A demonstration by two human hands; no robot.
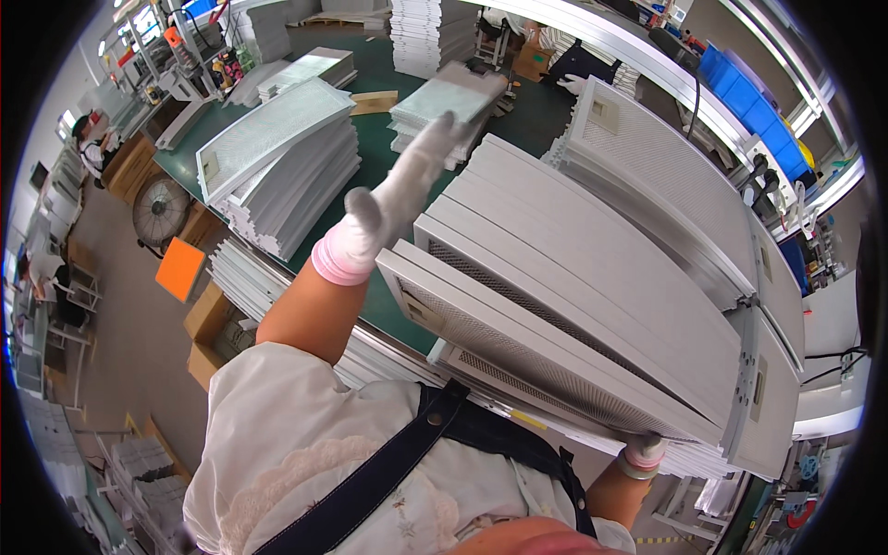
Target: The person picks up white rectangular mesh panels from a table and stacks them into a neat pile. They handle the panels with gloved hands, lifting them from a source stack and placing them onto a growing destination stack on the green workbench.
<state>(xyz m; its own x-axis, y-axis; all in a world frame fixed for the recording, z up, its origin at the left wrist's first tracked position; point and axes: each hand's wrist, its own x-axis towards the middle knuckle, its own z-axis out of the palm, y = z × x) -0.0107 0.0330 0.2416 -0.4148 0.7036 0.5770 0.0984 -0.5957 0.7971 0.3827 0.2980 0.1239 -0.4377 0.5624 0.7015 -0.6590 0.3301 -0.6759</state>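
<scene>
My left hand, in a white glove with a pink cuff, reaches forward with fingers stretched out flat along the far left end of a leaning row of long grey metal filter panels. My right hand, also gloved, is mostly hidden under the near right end of the same row; its grip on the lowest panel's edge cannot be made out. The panels have mesh faces and stand on edge, tilted toward me, on a green table.
A tall stack of similar flat panels lies at the left on the table, smaller stacks further back. More panels lean at the right. A fan, cartons and an orange sheet stand on the floor at left.
</scene>
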